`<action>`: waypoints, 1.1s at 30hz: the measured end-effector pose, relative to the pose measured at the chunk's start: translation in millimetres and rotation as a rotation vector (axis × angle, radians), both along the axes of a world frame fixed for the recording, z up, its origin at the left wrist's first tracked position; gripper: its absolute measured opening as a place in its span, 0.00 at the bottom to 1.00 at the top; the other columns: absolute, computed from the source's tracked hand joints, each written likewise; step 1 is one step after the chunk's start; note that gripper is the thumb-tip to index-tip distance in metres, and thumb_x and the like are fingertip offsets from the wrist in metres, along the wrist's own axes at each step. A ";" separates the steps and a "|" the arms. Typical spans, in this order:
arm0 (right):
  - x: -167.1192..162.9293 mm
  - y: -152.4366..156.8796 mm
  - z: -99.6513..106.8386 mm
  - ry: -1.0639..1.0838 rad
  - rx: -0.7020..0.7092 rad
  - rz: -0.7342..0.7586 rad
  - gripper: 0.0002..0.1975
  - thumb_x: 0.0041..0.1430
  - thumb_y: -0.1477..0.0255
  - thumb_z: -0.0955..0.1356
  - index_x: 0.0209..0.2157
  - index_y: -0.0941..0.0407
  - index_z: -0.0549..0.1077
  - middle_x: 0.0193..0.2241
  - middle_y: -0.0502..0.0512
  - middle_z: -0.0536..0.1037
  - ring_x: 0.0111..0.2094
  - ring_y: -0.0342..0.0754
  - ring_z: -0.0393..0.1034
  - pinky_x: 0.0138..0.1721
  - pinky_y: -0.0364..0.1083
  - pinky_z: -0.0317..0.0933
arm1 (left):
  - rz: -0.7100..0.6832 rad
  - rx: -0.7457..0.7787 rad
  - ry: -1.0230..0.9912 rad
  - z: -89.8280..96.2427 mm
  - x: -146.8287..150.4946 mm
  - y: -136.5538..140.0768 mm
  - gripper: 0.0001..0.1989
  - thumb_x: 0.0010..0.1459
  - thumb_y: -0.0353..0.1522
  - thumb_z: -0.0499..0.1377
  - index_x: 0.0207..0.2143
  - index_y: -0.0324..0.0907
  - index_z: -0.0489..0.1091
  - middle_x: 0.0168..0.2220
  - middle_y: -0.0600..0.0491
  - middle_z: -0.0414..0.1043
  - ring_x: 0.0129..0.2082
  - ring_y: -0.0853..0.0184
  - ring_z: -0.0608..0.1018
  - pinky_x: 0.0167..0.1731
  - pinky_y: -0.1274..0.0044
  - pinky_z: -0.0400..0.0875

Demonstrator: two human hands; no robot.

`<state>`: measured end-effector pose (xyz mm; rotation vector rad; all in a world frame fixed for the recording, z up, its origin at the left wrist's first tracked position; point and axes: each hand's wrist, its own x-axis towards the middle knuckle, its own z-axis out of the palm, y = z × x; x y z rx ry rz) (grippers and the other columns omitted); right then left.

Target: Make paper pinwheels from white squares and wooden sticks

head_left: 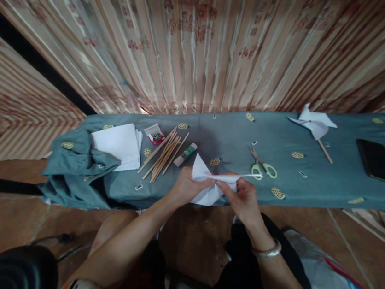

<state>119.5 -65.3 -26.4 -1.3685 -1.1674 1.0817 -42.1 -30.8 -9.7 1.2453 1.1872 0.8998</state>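
Between my two hands is a white paper pinwheel point(204, 193), its points folded in toward the middle and one flap standing up. My left hand point(188, 185) grips its left side, with the thumb pressed near the centre. From the other side my right hand point(242, 197) pinches it, thumb also at the centre and fingers behind the paper. Close beyond the right hand lie scissors point(259, 163) with pale green handles, blades apart. A glue stick point(185, 155) and a bundle of thin wooden sticks point(163, 155) rest just past my left hand.
The narrow table has a green cloth point(228, 134), bunched at its left end. On it are a stack of white paper point(118, 143), a small open box point(154, 134), a finished pinwheel on a stick point(315, 123) and a black phone point(377, 161). A curtain point(203, 48) hangs behind.
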 end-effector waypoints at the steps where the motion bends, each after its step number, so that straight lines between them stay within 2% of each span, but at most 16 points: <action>1: 0.4 0.2 0.1 -0.003 -0.003 -0.013 0.16 0.48 0.58 0.74 0.30 0.57 0.79 0.25 0.53 0.79 0.26 0.47 0.68 0.27 0.45 0.63 | -0.019 -0.013 -0.019 0.0 0.0 -0.6 0.12 0.42 0.37 0.69 0.28 0.37 0.77 0.24 0.52 0.77 0.23 0.67 0.76 0.25 0.79 0.71; 6: 8.4 4.0 2.3 0.027 -0.005 -0.070 0.15 0.47 0.59 0.75 0.30 0.56 0.79 0.23 0.50 0.78 0.23 0.44 0.66 0.25 0.44 0.60 | -0.161 -0.059 -0.184 7.1 -8.5 8.2 0.25 0.40 0.44 0.71 0.37 0.36 0.77 0.33 0.48 0.80 0.31 0.63 0.80 0.35 0.74 0.75; 7: 10.7 4.8 2.9 0.042 -0.010 -0.085 0.15 0.47 0.59 0.75 0.31 0.56 0.79 0.23 0.50 0.78 0.23 0.44 0.66 0.25 0.44 0.61 | -0.137 -0.026 -0.200 8.1 -13.3 14.5 0.27 0.43 0.47 0.68 0.39 0.36 0.77 0.35 0.46 0.80 0.35 0.61 0.81 0.38 0.73 0.75; 9: 15.2 5.8 3.7 0.075 -0.021 -0.114 0.16 0.47 0.59 0.75 0.32 0.56 0.79 0.25 0.51 0.79 0.24 0.45 0.68 0.27 0.45 0.63 | 0.013 0.094 -0.149 7.0 -25.2 32.0 0.28 0.51 0.52 0.61 0.41 0.37 0.77 0.40 0.43 0.80 0.41 0.59 0.81 0.42 0.71 0.75; 11: 18.8 6.0 3.8 0.092 -0.032 -0.132 0.17 0.46 0.58 0.75 0.32 0.57 0.79 0.25 0.52 0.80 0.25 0.46 0.69 0.29 0.46 0.64 | 0.165 0.250 0.139 1.0 -37.7 53.0 0.25 0.58 0.50 0.56 0.42 0.39 0.77 0.43 0.43 0.80 0.43 0.60 0.81 0.44 0.70 0.75; 12: 20.1 5.9 3.6 0.093 -0.033 -0.141 0.18 0.46 0.57 0.75 0.32 0.57 0.78 0.25 0.52 0.80 0.24 0.46 0.69 0.29 0.46 0.64 | 0.177 0.333 0.345 -3.4 -42.9 63.3 0.21 0.58 0.46 0.57 0.42 0.40 0.77 0.45 0.44 0.79 0.44 0.60 0.80 0.47 0.70 0.74; 13: 21.2 5.7 3.3 0.093 -0.030 -0.149 0.18 0.45 0.57 0.75 0.32 0.57 0.78 0.24 0.52 0.79 0.24 0.46 0.69 0.28 0.46 0.64 | 0.193 0.352 0.415 -8.4 -47.0 72.5 0.18 0.55 0.42 0.61 0.41 0.39 0.78 0.47 0.44 0.78 0.46 0.57 0.79 0.50 0.67 0.73; 14: 21.9 5.5 2.9 0.094 -0.025 -0.153 0.17 0.45 0.58 0.74 0.31 0.57 0.78 0.24 0.52 0.79 0.24 0.46 0.69 0.28 0.45 0.64 | 0.187 0.365 0.471 -13.5 -49.7 80.4 0.16 0.53 0.38 0.63 0.41 0.39 0.78 0.49 0.43 0.77 0.50 0.55 0.78 0.54 0.66 0.70; 17: 23.2 5.5 1.8 0.100 -0.003 -0.145 0.16 0.45 0.59 0.74 0.30 0.57 0.78 0.24 0.52 0.79 0.24 0.46 0.69 0.28 0.45 0.64 | 0.086 0.461 0.862 -26.1 -51.3 95.3 0.16 0.56 0.30 0.57 0.47 0.38 0.76 0.54 0.44 0.75 0.56 0.55 0.74 0.59 0.65 0.65; 19: 23.6 5.7 1.2 0.103 0.010 -0.134 0.15 0.46 0.59 0.73 0.30 0.57 0.78 0.24 0.52 0.79 0.24 0.46 0.69 0.28 0.45 0.64 | 0.054 0.443 0.981 -30.2 -50.3 100.5 0.17 0.58 0.27 0.55 0.47 0.38 0.76 0.53 0.44 0.76 0.55 0.56 0.76 0.57 0.67 0.67; 24: 22.9 4.6 1.7 0.111 0.025 -0.124 0.14 0.47 0.60 0.73 0.31 0.57 0.78 0.25 0.52 0.80 0.25 0.46 0.70 0.29 0.44 0.64 | 0.041 0.384 1.019 -30.9 -52.3 114.3 0.15 0.57 0.31 0.56 0.44 0.39 0.77 0.46 0.46 0.80 0.45 0.58 0.81 0.46 0.73 0.72; 28: 22.3 2.0 3.8 0.115 0.012 -0.076 0.15 0.48 0.60 0.73 0.31 0.57 0.78 0.26 0.52 0.80 0.27 0.45 0.70 0.31 0.44 0.64 | 0.046 0.376 1.061 -31.3 -52.0 124.5 0.13 0.55 0.33 0.58 0.39 0.40 0.79 0.40 0.48 0.82 0.40 0.59 0.81 0.39 0.76 0.71; 33: 21.6 -1.3 5.1 0.123 -0.021 -0.041 0.15 0.48 0.60 0.73 0.32 0.57 0.78 0.25 0.52 0.79 0.26 0.45 0.69 0.30 0.44 0.63 | 0.044 0.384 1.108 -27.3 -47.3 125.8 0.12 0.54 0.34 0.59 0.37 0.38 0.78 0.39 0.46 0.81 0.38 0.59 0.80 0.37 0.76 0.69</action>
